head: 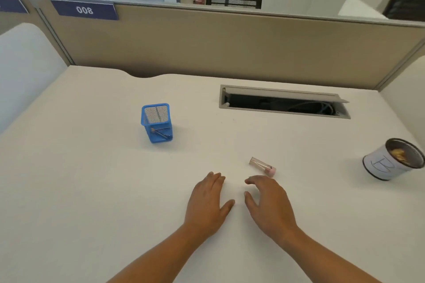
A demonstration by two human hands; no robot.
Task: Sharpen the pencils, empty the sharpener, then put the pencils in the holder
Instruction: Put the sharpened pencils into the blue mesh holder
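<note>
Number plate: on the far left we see a dark blue plate marked 008 (85,10) fixed to the top of the beige partition wall (230,41).
Desk: a white desk top (92,190) runs from that wall towards us.
Pencil holder: a blue square wire-mesh holder (147,132) stands upright on the left half of the desk, well apart from both hands.
Pencils: we see the pencils (162,133) through the mesh, lying slanted inside the holder; we cannot count them.
Left hand: our left hand (208,204) lies palm down on the desk with straight fingers, holding nothing.
Right hand: our right hand (268,205) is palm down just beside the left, its fingers loosely spread and slightly bent, gripping nothing.
Sharpener: a small clear plastic sharpener with a pink end (262,166) lies on its side just beyond the right hand; we cannot tell whether they touch.
Cable slot: a grey-framed opening (276,93) is set in the desk farther back, with dark cables inside.
Bin: a round white-wrapped black mesh can (379,165) stands at the right edge, with brownish shavings (399,154) in it.
</note>
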